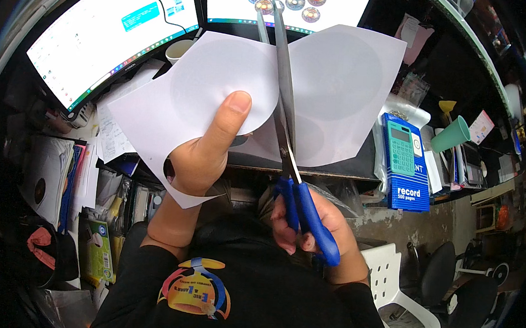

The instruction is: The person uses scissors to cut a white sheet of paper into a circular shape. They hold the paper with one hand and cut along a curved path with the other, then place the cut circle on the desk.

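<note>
My left hand grips a sheet of white paper, thumb on top and the other fingers mostly hidden beneath. Round printed shapes show faintly through the sheet, with a large circle on its right half. A curved cut edge runs beside my thumb, and a thin strip of paper curls below my wrist. My right hand holds blue-handled scissors by their loops. Their blades point away from me, slightly parted at the tips, with the paper between them along the circle's edge.
Two lit monitors stand beyond the paper, near a white cup. At right, a teal calculator lies on a blue record book by a green tumbler. Stacked papers crowd the left; a white plastic chair stands at lower right.
</note>
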Demonstrator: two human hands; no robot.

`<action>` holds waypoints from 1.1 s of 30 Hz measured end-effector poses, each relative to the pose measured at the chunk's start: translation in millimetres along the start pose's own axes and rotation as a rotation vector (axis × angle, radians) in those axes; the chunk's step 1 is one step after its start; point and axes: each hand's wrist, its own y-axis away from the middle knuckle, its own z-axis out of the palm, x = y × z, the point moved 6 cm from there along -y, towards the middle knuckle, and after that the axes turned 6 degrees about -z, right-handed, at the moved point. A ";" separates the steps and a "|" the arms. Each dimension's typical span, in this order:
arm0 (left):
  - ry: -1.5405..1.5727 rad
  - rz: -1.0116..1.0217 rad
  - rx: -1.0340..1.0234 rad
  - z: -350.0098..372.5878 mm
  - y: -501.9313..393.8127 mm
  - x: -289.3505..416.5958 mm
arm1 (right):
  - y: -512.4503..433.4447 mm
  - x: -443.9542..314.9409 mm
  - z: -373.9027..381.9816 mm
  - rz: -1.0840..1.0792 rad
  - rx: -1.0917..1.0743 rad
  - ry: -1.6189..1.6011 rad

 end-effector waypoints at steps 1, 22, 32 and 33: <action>-0.004 0.007 -0.004 0.1 0.1 0.6 | 0.7 -0.4 -1.4 0.017 0.007 -0.009; 0.017 -0.043 -0.068 0.5 -0.7 3.4 | 10.4 -17.3 -18.5 0.089 -0.015 0.057; 0.048 -0.143 -0.079 -0.7 1.9 -3.2 | 14.5 -25.9 -25.4 0.125 -0.035 0.020; 0.054 -0.151 -0.084 -0.9 2.2 -3.6 | 14.9 -26.3 -25.6 0.120 -0.043 0.029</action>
